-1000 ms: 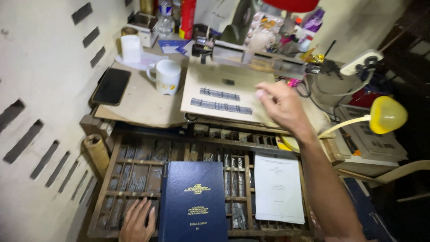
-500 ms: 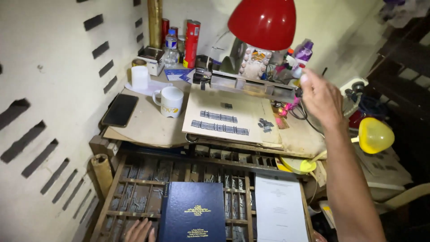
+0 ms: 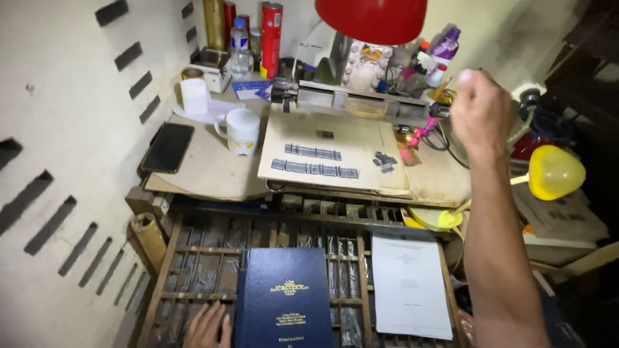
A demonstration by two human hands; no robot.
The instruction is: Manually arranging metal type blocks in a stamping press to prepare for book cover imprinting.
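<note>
Right hand point(image 3: 480, 116) raised over the desk's right side, fingers bunched, blurred; can't tell if it pinches anything. Left hand point(image 3: 207, 325) cut off at bottom edge, fingers flat and spread on the wooden type tray point(image 3: 169, 258), touching the blue book point(image 3: 282, 298) lying across it. Tray contents too dark to read. White sheet point(image 3: 409, 283) right of the book. Rows of metal type point(image 3: 314, 168) on the tan board point(image 3: 303, 138). Red lamp shade point(image 3: 372, 19) blocks the clutter behind. White mug point(image 3: 242, 131), black phone point(image 3: 167, 147) left; yellow lamp point(image 3: 556, 171) right.
</note>
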